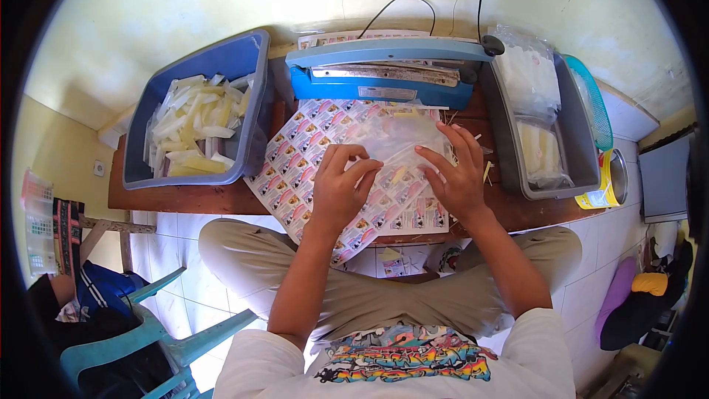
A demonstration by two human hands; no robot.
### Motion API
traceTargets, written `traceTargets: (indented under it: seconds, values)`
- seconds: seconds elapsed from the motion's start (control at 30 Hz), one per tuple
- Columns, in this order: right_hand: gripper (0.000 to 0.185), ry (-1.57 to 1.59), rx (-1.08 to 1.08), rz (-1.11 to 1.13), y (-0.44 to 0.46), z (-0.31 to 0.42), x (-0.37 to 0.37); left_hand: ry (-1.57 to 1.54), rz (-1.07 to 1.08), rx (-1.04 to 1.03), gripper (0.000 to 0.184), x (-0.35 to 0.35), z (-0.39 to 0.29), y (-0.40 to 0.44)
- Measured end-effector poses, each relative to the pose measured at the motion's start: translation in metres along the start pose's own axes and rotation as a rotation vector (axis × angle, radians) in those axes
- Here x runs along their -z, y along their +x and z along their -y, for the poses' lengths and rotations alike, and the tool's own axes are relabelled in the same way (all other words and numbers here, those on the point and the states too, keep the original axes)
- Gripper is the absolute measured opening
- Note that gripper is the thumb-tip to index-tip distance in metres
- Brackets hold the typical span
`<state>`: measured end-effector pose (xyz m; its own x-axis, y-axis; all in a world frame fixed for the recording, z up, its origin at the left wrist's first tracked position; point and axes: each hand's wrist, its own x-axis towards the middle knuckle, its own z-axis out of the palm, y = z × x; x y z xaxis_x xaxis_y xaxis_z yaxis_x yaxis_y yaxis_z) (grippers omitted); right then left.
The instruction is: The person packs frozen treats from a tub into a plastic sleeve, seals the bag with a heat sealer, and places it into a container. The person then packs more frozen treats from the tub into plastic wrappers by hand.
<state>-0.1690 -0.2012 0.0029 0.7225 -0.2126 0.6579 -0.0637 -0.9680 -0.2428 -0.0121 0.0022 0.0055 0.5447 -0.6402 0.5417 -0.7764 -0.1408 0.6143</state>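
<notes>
My left hand (pixel 343 181) is closed, its thumb and index finger pinched at the left edge of a clear plastic bag (pixel 399 133). On the bag's right side, my right hand (pixel 458 174) has its fingers spread, with fingertips at or just over the plastic. Beneath both hands lie sheets of printed labels (pixel 303 155). A pale yellow strip (pixel 399 176) shows between the hands. Just behind the bag stands a blue heat sealer (pixel 384 89) with its light blue arm across the top.
A blue-grey tub (pixel 255 103) of wrapped pale pieces stands at left. At right, a grey tub (pixel 509 133) holds filled plastic packets, beside a teal basket (pixel 591 103) and yellow tin (pixel 602 181). A green chair (pixel 155 329) and a person's arm are at lower left.
</notes>
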Motion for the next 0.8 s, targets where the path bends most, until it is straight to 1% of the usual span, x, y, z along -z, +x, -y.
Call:
traceTargets:
  seconds: [0.03,0.1,0.17,0.3,0.43,0.5,0.53,0.57,0.6,0.63,0.67,0.7,0.8]
  values:
    - [0.037,-0.031,0.027,0.005,-0.001,-0.004,0.001,0.000,0.000,-0.001,0.020,0.001,-0.001,0.001]
    - [0.034,-0.065,0.057,0.008,-0.001,-0.007,0.002,0.091,-0.081,-0.138,0.020,0.001,-0.002,0.004]
    - [0.019,-0.010,0.033,-0.021,-0.002,-0.009,0.003,0.111,-0.082,-0.139,0.021,0.001,0.002,0.003]
    - [0.018,0.032,0.036,-0.041,-0.006,-0.009,0.000,0.120,-0.055,-0.139,0.022,-0.003,0.010,0.000]
    - [0.019,0.114,0.031,-0.002,-0.006,-0.008,0.001,0.142,-0.042,-0.108,0.021,-0.005,0.011,-0.003]
    - [0.020,0.135,0.019,0.016,-0.006,-0.007,0.005,0.111,0.005,-0.098,0.020,-0.004,0.009,-0.004]
    - [0.022,0.166,-0.002,0.069,-0.006,-0.007,0.007,0.111,0.005,-0.100,0.020,-0.001,0.008,-0.005]
    - [0.024,0.197,-0.022,0.122,-0.005,-0.007,0.009,0.110,0.101,-0.052,0.022,0.002,0.007,-0.006]
    - [0.024,0.197,-0.022,0.121,-0.006,-0.008,0.010,0.109,0.198,-0.004,0.025,0.005,0.006,-0.007]
    - [0.024,0.247,-0.010,0.183,-0.007,-0.009,0.010,0.109,0.199,-0.005,0.025,0.005,0.007,-0.008]
    - [0.025,0.298,0.003,0.244,-0.007,-0.009,0.011,0.060,0.233,-0.023,0.029,0.006,0.008,-0.009]
    - [0.025,0.298,0.002,0.244,-0.008,-0.009,0.010,0.012,0.266,-0.040,0.033,0.006,0.008,-0.009]
    - [0.024,0.303,0.012,0.293,-0.015,-0.006,0.004,0.001,0.313,-0.100,0.037,0.006,0.004,-0.007]
